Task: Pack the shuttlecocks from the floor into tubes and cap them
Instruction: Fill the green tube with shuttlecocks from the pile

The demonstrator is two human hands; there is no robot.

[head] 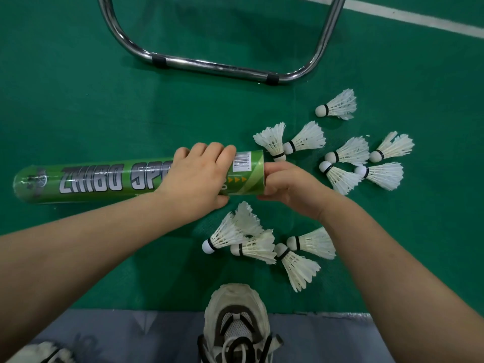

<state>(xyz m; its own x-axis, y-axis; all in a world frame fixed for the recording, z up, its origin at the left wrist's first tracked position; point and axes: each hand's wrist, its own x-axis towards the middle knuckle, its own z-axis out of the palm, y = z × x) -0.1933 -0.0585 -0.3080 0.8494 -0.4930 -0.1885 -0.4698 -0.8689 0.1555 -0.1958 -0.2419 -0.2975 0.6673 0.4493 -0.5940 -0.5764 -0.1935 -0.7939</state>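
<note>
A long green shuttlecock tube (99, 180) lies level over the green floor, its capped end to the left. My left hand (199, 174) grips the tube near its right end. My right hand (288, 187) is at the tube's open right mouth with fingers curled; what it holds is hidden. Several white feather shuttlecocks lie on the floor: a cluster (348, 163) to the right of the tube, one apart (337, 104) farther back, and another group (262, 244) just below my hands.
A chrome tubular chair frame (217, 65) stands on the floor behind the tube. A white court line (419, 18) crosses the top right. My shoe (237, 323) rests on a grey strip at the near edge, and another shoe (39, 353) shows at bottom left.
</note>
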